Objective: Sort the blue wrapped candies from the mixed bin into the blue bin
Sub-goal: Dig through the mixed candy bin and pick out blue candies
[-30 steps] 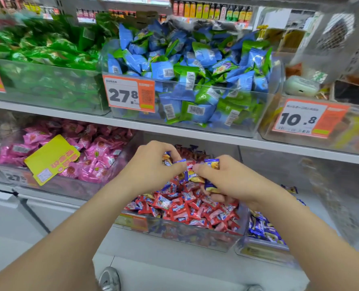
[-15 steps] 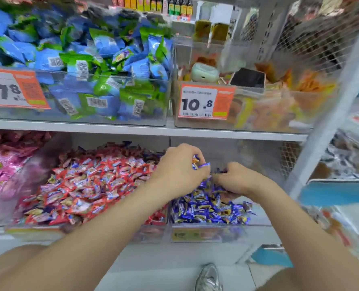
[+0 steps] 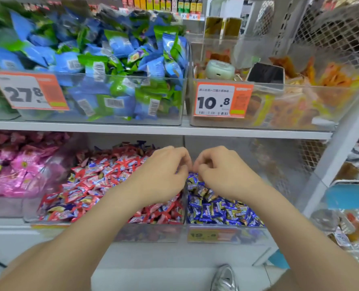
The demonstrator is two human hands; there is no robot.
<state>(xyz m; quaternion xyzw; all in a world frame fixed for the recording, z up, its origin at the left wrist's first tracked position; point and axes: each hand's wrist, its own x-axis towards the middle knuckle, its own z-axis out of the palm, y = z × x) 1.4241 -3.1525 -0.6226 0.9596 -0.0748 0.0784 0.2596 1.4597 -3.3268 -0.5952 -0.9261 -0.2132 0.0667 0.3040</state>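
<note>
The mixed bin (image 3: 54, 219) on the lower shelf holds mostly red wrapped candies with some blue ones among them. Right of it, the blue bin (image 3: 266, 229) holds a heap of blue wrapped candies (image 3: 216, 211). My left hand (image 3: 164, 171) hovers over the divider between the two bins, fingers curled downward. My right hand (image 3: 220, 171) is just over the back of the blue heap, fingers curled too. The fingertips of both hands nearly meet. No candy shows in either hand, and the palms are hidden.
A shelf board (image 3: 153, 129) runs close above the hands. On it stand a bin of blue and green packets (image 3: 103, 116) and a bin of orange snacks (image 3: 300, 120). Pink candies (image 3: 17, 164) fill the bin at the left. A white upright (image 3: 338, 143) stands at the right.
The view has swung right, from the mixed bin to the blue bin. Both hands moved from the red candies to the blue bin. The blue candies seen in the fingers earlier no longer show.
</note>
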